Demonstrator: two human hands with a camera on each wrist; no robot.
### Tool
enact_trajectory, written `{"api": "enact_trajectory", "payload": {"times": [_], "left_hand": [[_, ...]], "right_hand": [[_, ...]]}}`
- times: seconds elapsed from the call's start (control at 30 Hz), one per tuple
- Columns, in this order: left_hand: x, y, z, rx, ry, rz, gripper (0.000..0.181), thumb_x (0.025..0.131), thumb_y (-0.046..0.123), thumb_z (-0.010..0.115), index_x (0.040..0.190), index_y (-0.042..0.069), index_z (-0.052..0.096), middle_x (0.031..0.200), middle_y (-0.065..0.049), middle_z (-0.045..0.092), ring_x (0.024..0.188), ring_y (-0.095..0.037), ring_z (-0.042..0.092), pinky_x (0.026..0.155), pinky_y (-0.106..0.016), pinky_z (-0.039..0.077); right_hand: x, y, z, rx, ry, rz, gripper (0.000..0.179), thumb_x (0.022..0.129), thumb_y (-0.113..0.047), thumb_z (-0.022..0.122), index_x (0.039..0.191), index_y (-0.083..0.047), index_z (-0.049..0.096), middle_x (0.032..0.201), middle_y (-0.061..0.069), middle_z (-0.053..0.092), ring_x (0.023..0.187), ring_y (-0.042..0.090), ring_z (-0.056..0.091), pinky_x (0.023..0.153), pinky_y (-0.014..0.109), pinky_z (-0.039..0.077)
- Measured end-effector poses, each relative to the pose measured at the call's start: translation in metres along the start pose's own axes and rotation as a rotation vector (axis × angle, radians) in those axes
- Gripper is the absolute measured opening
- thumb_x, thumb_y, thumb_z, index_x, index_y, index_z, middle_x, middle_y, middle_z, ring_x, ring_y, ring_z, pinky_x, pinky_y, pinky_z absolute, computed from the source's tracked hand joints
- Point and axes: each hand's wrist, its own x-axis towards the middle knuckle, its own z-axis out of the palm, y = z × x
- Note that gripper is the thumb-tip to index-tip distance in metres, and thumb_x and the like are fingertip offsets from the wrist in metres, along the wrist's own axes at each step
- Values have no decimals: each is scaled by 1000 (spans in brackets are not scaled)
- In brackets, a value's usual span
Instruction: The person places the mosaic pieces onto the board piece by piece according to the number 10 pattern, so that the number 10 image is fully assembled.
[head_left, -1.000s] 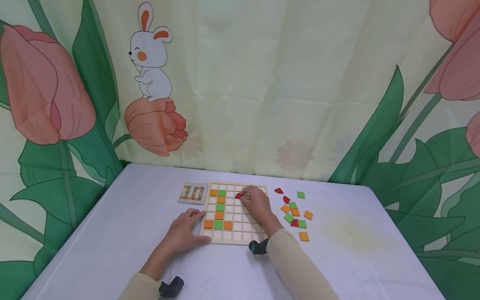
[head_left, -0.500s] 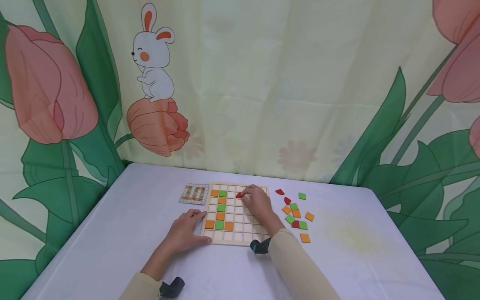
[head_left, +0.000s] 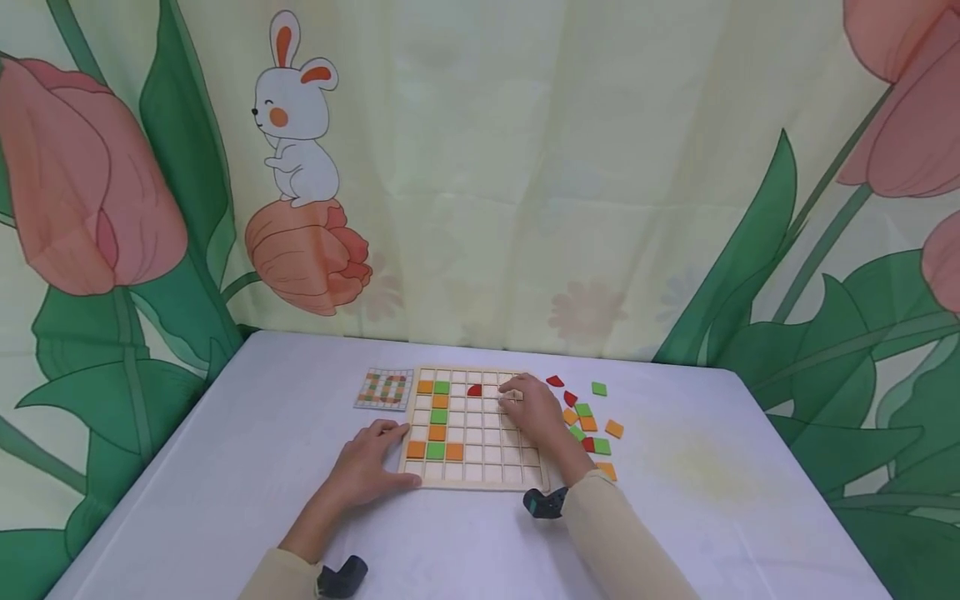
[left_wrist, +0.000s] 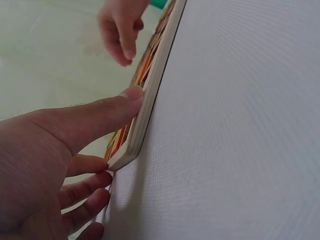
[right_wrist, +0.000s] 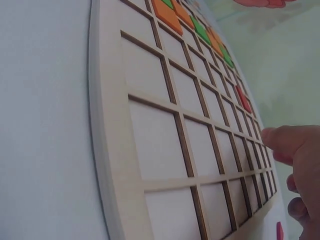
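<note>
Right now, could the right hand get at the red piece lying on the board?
Probably yes: the right hand is over the board, just to the right of the red piece, and nothing visible stands between them.

Midway along the table (head_left: 697,525), near its far edge: a board (head_left: 480,485). Just left, toward the table's far left corner: a card (head_left: 384,389). Down the board's second column: tiles (head_left: 438,417), with neighbours in the first column at both ends and in the third at the near end. Right, in the far end's row: a lone tile (head_left: 475,390). At the board's left and near edges: left fingers (head_left: 405,481). Over its right half: right fingers (head_left: 517,385). Beside it, toward the table's right edge: loose tiles (head_left: 614,429).
</note>
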Motion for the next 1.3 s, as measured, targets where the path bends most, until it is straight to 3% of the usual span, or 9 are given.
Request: {"api": "enact_trajectory", "payload": {"times": [0.2, 0.4, 0.63, 1.03, 1.3], "left_hand": [[1, 1, 2, 4, 12, 23, 88, 66, 45, 86, 142, 17, 51, 138, -8, 50, 124, -28, 47, 101, -54, 40], [0, -1, 0, 18, 0, 0, 89, 65, 45, 87, 141, 18, 51, 138, -9, 49, 124, -29, 46, 101, -55, 40], [1, 0, -2, 12, -13, -2, 90, 65, 47, 86, 142, 17, 50, 139, -10, 48, 125, -30, 46, 101, -56, 40], [2, -3, -4, 12, -22, -10, 91, 65, 49, 85, 143, 18, 49, 141, -11, 47, 127, -32, 44, 102, -60, 38], [4, -4, -3, 22, -45, -3, 92, 65, 51, 84, 143, 17, 49, 142, -11, 47, 127, -33, 44, 101, -58, 38]], "right_hand": [[-12, 13, -15, -32, 56, 37, 21, 89, -22, 68, 108, -15, 72, 124, 6, 63, 125, 28, 54, 103, 50, 45], [-20, 24, -23, -45, 58, 91, 21, 89, -22, 67, 109, -14, 72, 125, 8, 63, 124, 31, 54, 103, 52, 44], [-31, 42, -31, -113, 106, 124, 22, 88, -19, 70, 108, -12, 72, 120, 8, 64, 112, 28, 59, 97, 46, 49], [-43, 58, -42, -102, 129, 208, 30, 86, -19, 74, 113, -8, 70, 119, 12, 61, 110, 28, 57, 98, 46, 50], [-44, 65, -39, -82, 138, 228, 29, 86, -16, 72, 114, -8, 70, 115, 10, 64, 108, 26, 58, 97, 45, 50]]}}
